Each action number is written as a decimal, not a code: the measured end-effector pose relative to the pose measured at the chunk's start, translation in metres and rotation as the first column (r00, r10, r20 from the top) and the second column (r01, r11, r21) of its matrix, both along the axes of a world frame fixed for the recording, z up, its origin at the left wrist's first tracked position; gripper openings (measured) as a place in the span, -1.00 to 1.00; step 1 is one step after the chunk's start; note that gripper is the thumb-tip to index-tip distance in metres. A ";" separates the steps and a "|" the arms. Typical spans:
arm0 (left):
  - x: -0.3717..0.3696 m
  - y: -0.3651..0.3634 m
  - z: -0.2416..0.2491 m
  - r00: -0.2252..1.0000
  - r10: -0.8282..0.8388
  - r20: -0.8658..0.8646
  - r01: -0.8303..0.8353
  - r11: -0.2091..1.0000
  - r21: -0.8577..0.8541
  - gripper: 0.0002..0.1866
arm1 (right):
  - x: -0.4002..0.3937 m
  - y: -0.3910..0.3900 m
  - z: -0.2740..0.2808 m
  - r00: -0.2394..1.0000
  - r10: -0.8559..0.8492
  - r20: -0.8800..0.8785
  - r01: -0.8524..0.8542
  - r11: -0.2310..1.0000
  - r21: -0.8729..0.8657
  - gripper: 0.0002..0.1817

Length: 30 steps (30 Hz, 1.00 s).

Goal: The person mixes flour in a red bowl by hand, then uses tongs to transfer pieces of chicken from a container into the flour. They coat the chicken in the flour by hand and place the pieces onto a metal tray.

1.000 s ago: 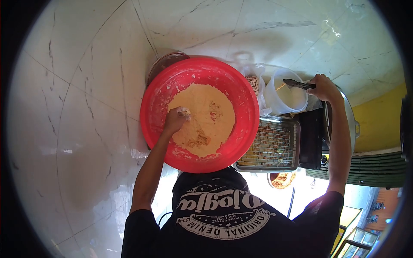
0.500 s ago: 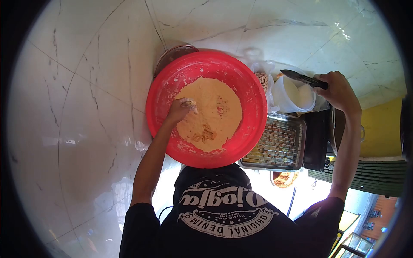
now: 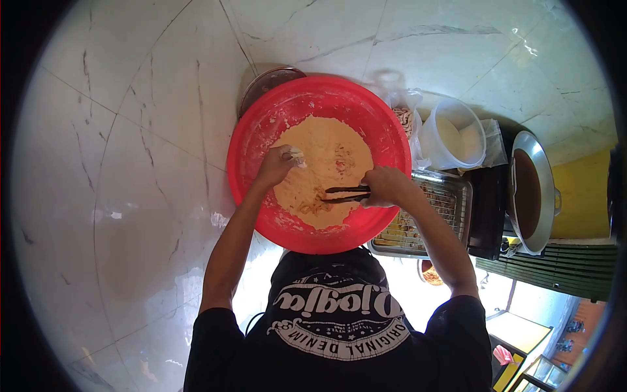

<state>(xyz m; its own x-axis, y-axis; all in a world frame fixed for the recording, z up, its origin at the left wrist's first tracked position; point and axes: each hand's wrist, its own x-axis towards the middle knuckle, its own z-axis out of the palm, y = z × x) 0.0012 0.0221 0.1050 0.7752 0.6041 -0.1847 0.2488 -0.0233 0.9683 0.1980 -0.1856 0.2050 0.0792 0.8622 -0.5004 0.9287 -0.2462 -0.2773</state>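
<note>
A large red basin [image 3: 248,140] holds pale yellowish flour [image 3: 313,140]. Over its left part, my left hand [image 3: 277,166] is closed around a small flour-coated piece [image 3: 297,157]. My right hand [image 3: 385,186] grips black tongs [image 3: 349,194] above the basin's right side. The tong tips are at a cluster of wet-looking pieces [image 3: 312,206] lying in the flour, their two arms slightly apart. Another reddish, crumbly patch [image 3: 343,160] shows farther back in the flour.
Right of the basin are a bag of pale strips [image 3: 403,121], a white tub [image 3: 475,140] and a wire rack over a tray [image 3: 460,215], partly behind my right forearm. Farther right sits a wide metal pan [image 3: 545,228] with brown liquid. A tiled wall [image 3: 150,130] borders the left.
My right hand has swung left and down with the tongs, from beside the tub into the basin. My left hand stays over the flour with its piece. The pan has come into fuller view.
</note>
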 end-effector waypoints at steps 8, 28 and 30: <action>0.005 -0.010 0.032 0.972 -0.141 -0.187 0.170 0.974 0.150 -0.78 | 0.031 0.001 0.019 0.998 -0.042 -0.051 0.052 0.975 0.218 -0.60; 0.089 -0.026 -0.011 0.808 -0.217 -0.547 0.572 0.508 0.644 -0.76 | 0.107 -0.046 0.138 0.942 -0.285 0.177 0.234 0.936 0.263 -0.73; 0.100 -0.033 -0.023 0.797 -0.205 -0.568 0.597 0.413 0.688 -0.75 | 0.126 -0.061 0.151 0.901 -0.356 0.248 0.263 0.903 0.340 -0.70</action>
